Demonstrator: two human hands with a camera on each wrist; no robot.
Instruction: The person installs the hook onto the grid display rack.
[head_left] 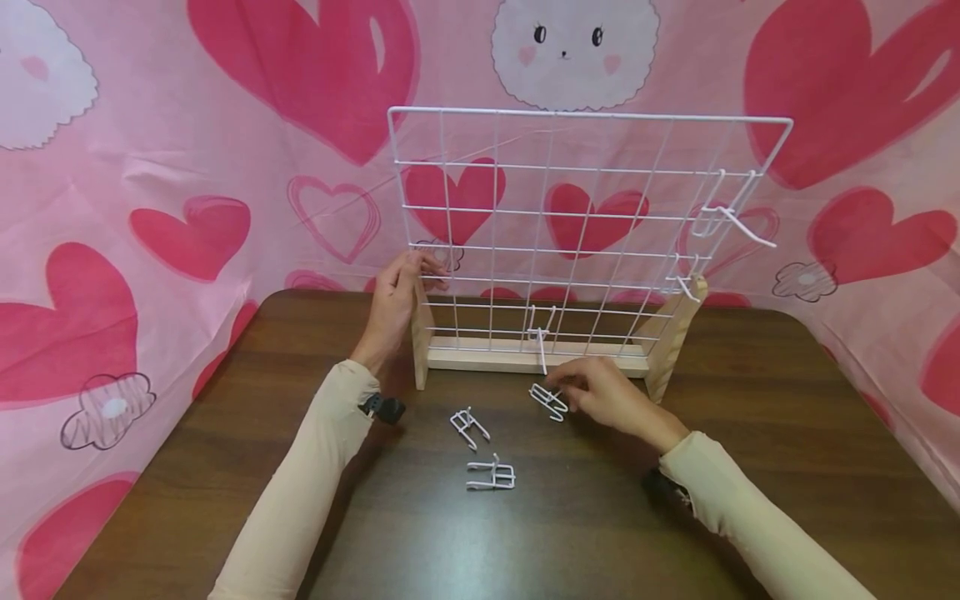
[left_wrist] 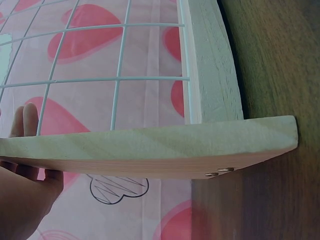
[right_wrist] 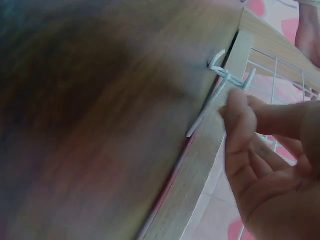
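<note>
A white wire grid rack [head_left: 525, 212] stands toward the back of the table in a pale wooden base [head_left: 525, 357]. At its left end, my left hand [head_left: 393, 300] grips the wooden side piece [head_left: 420, 333]; the left wrist view shows fingers on both faces of that wood [left_wrist: 150, 145]. In front of the base, my right hand [head_left: 603, 393] pinches a white wire hook [head_left: 549, 402] just above the table. The right wrist view shows this hook [right_wrist: 222, 82] at the fingertips, its prong pointing away. Two more white hooks lie loose nearby, one [head_left: 468, 427] behind the other [head_left: 492, 475].
Three hooks hang on the grid: an upper right one [head_left: 723, 215], a lower right one [head_left: 682, 287] and a low middle one [head_left: 540, 333]. The dark wooden table [head_left: 585, 533] ends at a pink heart-patterned cloth [head_left: 330, 92] behind the rack.
</note>
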